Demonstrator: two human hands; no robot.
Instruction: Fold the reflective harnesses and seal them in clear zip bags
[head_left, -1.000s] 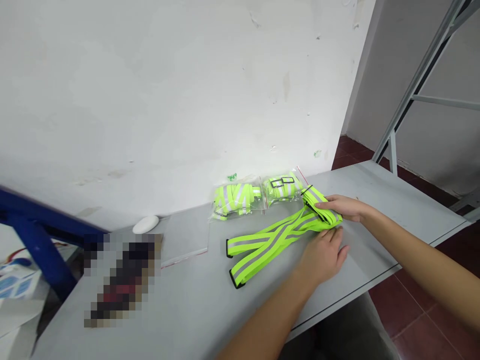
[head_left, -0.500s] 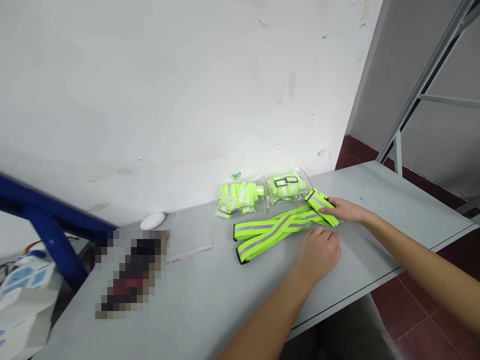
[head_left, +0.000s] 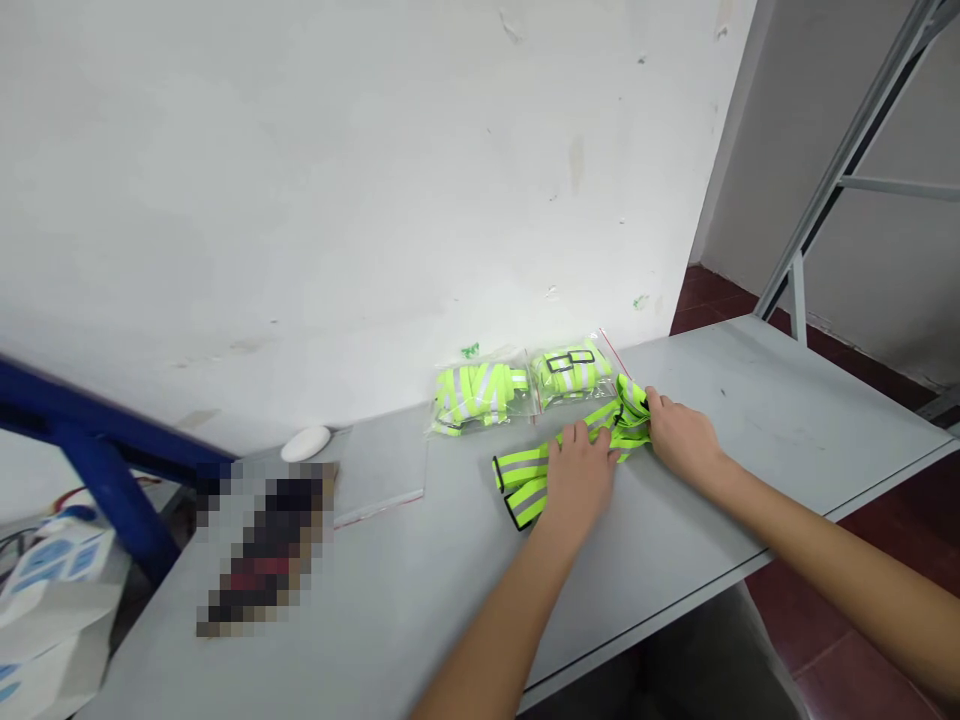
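Note:
A neon-yellow reflective strap (head_left: 526, 461) with grey stripes and black buckles lies on the table. Its two looped ends point left. My left hand (head_left: 579, 478) is over the middle of it, fingers curled down around the straps. At the strap's right end, my right hand (head_left: 681, 437) grips the folded part, which is bunched up and lifted a little. Behind are two clear zip bags, a left bag (head_left: 480, 393) and a right bag (head_left: 571, 371), each holding a rolled neon strap.
A flat clear plastic bag (head_left: 381, 462) with a red seal line lies to the left. Beside it are a white oval object (head_left: 306, 443) and a blurred-out item (head_left: 266, 550). A blue metal frame (head_left: 112, 480) and a white box (head_left: 56, 590) stand at far left. The wall borders the grey table (head_left: 780, 400).
My left hand has moved left and up onto the straps. My right hand has gathered the folded end, and the looped ends have shifted right, closer together.

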